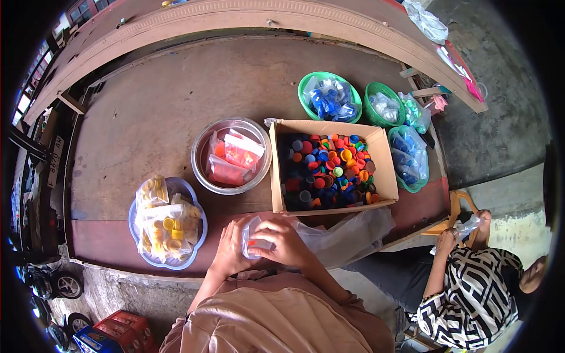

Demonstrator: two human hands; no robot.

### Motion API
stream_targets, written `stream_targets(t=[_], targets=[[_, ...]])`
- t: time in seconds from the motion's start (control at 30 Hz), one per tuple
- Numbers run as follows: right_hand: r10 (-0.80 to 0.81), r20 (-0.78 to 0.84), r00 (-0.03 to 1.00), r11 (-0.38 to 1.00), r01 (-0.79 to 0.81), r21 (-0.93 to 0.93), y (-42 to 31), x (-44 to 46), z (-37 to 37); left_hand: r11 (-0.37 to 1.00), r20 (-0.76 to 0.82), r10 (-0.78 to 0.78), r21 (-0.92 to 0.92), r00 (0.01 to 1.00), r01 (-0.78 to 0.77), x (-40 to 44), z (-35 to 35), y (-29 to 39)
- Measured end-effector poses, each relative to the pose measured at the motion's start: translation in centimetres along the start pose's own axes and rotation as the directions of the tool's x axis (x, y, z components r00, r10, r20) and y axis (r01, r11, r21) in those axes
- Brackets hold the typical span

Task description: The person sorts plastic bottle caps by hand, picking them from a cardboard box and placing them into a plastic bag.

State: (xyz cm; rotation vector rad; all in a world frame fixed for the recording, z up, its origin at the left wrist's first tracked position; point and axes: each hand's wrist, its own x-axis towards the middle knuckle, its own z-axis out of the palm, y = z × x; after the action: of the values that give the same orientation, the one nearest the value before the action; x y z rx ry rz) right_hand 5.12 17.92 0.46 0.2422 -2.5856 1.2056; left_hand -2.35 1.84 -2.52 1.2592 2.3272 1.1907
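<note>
Near the table's front edge, my left hand (229, 249) is closed around the side of a small clear plastic bag (249, 229). My right hand (283, 242) curls over the other side of the same bag, its fingers bent against the plastic. A bit of red-orange shows inside the bag, between the hands. Just beyond them stands a cardboard box (385, 157) full of bottle caps (332, 167) in many colours. A metal bowl (199, 170) holding bags of red caps (238, 154) sits to the box's left.
At left, a pale blue basin (202, 226) holds bags of yellow caps (168, 230). Green baskets (305, 79) with bagged blue and clear items stand at the back right. Plastic sheeting (353, 238) lies right of my hands. Another person (471, 288) sits at right, holding a clear bag.
</note>
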Motion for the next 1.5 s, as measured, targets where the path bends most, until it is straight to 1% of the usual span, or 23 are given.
stream_targets(t=[0.13, 0.2, 0.23, 0.27, 0.4, 0.47, 0.5, 0.53, 0.6, 0.7, 0.8, 0.87, 0.93, 0.97, 1.07, 1.13, 1.17, 1.27, 1.3, 1.4, 1.43, 1.47, 1.5], targets=[[0.084, -0.160, 0.984, 0.996, -0.082, 0.018, 2.2, 0.5, -2.0, 0.999, -0.017, -0.041, -0.019, 0.999, 0.040, 0.0, -0.3, 0.6], [0.135, -0.333, 0.933, 0.988, -0.153, -0.029, 5.7, 1.7, -4.4, 0.999, -0.022, -0.040, -0.004, 0.999, 0.040, 0.0, -0.5, 0.7], [0.296, -0.330, 0.897, 0.936, -0.341, -0.088, 7.4, 2.2, -5.7, 0.999, -0.017, -0.039, -0.006, 0.999, 0.039, -0.1, -0.6, 0.7], [0.288, -0.307, 0.907, 0.913, -0.357, -0.196, 10.8, 2.2, -6.5, 0.999, -0.015, -0.035, -0.008, 0.999, 0.035, 0.0, -0.6, 0.7], [0.165, -0.194, 0.967, 0.911, -0.225, -0.346, 16.3, 5.0, -7.2, 0.999, -0.001, -0.037, -0.011, 0.999, 0.037, 0.3, -0.7, 0.8], [0.188, -0.100, 0.977, 0.864, -0.213, -0.455, 18.7, 6.3, -5.6, 0.999, -0.011, -0.043, -0.017, 0.999, 0.042, 0.3, -0.5, 0.8], [0.309, -0.036, 0.950, 0.755, -0.269, -0.598, 19.1, 7.0, -4.9, 0.999, -0.015, -0.045, -0.019, 0.999, 0.045, 0.3, -0.5, 0.7], [0.342, -0.027, 0.939, 0.701, -0.274, -0.658, 19.5, 7.2, -4.2, 0.999, -0.011, -0.050, -0.010, 0.999, 0.050, 0.3, -0.5, 0.8], [0.350, -0.113, 0.930, 0.658, -0.330, -0.677, 21.3, 7.5, -2.7, 0.998, -0.001, -0.061, 0.008, 0.998, 0.061, 0.3, -0.8, 0.9], [0.423, 0.001, 0.906, 0.561, -0.261, -0.785, 21.8, 7.4, -3.3, 0.997, -0.023, -0.072, 0.018, 0.997, 0.073, -0.1, -0.7, 0.5], [0.306, -0.272, 0.912, 0.741, -0.408, -0.534, 20.8, 6.1, -4.5, 0.996, -0.024, -0.084, 0.024, 0.996, 0.085, -0.1, -0.8, 0.5], [0.333, -0.301, 0.894, 0.897, -0.399, -0.192, 21.9, 5.2, -5.3, 0.997, -0.036, -0.077, 0.012, 0.996, 0.077, -0.2, -0.7, 0.3], [0.375, -0.257, 0.891, 0.923, -0.384, 0.015, 22.2, 5.0, -6.1, 0.998, -0.041, -0.070, 0.006, 0.997, 0.070, -0.2, -0.7, 0.3], [0.325, -0.298, 0.897, 0.945, -0.313, 0.090, 22.2, 5.0, -6.1, 0.998, -0.038, -0.068, 0.006, 0.997, 0.069, -0.2, -0.7, 0.4], [0.344, -0.329, 0.880, 0.936, -0.291, 0.200, 22.6, 5.2, -5.8, 0.998, -0.027, -0.064, 0.017, 0.998, 0.065, -0.1, -0.8, 0.5], [0.353, -0.436, 0.828, 0.935, -0.328, 0.133, 23.1, 5.3, -5.6, 0.998, -0.024, -0.066, 0.019, 0.998, 0.066, -0.2, -0.9, 0.5], [0.391, -0.528, 0.754, 0.906, -0.416, 0.076, 22.5, 5.5, -5.9, 0.998, -0.026, -0.066, 0.015, 0.997, 0.067, -0.2, -0.9, 0.5], [0.283, -0.738, 0.613, 0.867, -0.492, -0.077, 22.8, 5.1, -6.2, 0.998, -0.039, -0.067, 0.010, 0.997, 0.067, -0.1, -0.9, 0.6], [0.140, -0.755, 0.641, 0.789, -0.533, -0.306, 21.4, 5.2, -6.3, 0.998, -0.043, -0.068, 0.008, 0.997, 0.068, -0.2, -0.9, 0.6], [0.153, -0.340, 0.928, 0.899, -0.274, -0.343, 17.5, 4.9, -6.8, 0.997, -0.025, -0.082, 0.005, 0.996, 0.082, -0.4, -0.9, 0.2], [0.197, -0.103, 0.975, 0.950, -0.215, -0.226, 17.3, 4.6, -6.4, 0.996, -0.025, -0.085, 0.000, 0.996, 0.085, -0.4, -1.0, 0.2], [0.246, 0.059, 0.967, 0.904, -0.207, -0.373, 17.2, 4.0, -5.7, 0.996, -0.025, -0.089, -0.005, 0.996, 0.089, -0.4, -1.0, 0.1], [0.249, 0.126, 0.960, 0.833, -0.146, -0.533, 17.4, 3.3, -5.5, 0.996, -0.026, -0.092, -0.010, 0.995, 0.092, -0.4, -1.0, 0.1]])
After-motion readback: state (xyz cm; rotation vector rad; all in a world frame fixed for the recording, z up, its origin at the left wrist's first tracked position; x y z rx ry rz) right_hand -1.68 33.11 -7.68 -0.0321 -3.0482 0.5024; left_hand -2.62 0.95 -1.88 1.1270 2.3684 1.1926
